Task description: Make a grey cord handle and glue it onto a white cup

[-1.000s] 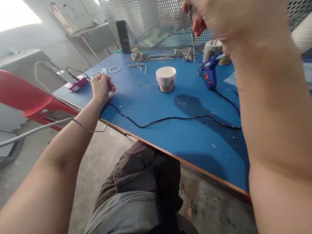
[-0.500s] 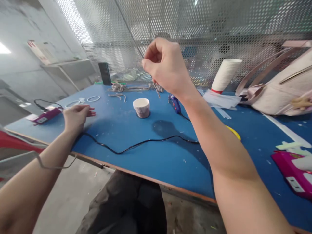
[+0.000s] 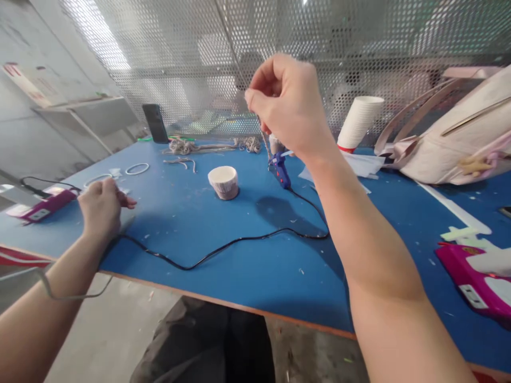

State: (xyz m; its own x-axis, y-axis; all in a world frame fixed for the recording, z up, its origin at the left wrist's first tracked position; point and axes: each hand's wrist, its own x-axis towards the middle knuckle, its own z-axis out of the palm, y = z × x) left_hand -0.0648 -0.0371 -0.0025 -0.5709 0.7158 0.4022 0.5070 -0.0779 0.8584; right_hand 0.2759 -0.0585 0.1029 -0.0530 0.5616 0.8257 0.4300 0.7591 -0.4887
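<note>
My right hand (image 3: 285, 106) is raised above the table, thumb and fingers pinched on a thin grey cord (image 3: 265, 142). A twisted length of it hangs below the fingers, and a thin line also runs up from them. Behind that hanging end lies a blue glue gun (image 3: 280, 171). My left hand (image 3: 101, 205) is low over the table's left side with its fingers curled; what they hold is hidden. A small cup (image 3: 223, 183), partly wrapped in pale cord, stands upright between my hands. A grey strand (image 3: 75, 297) crosses my left forearm.
A black cable (image 3: 235, 240) snakes across the blue table. At the back are cord bundles (image 3: 181, 146), a phone (image 3: 155, 123) and stacked paper cups (image 3: 361, 122). A bag (image 3: 451, 138) and a magenta power strip (image 3: 475, 276) are right; another strip (image 3: 50, 206) and a white ring (image 3: 137, 168) are left.
My right hand has moved slightly right and up with the cord, uncovering more of the glue gun. My left hand has shifted a little left and down in view as the view turned right.
</note>
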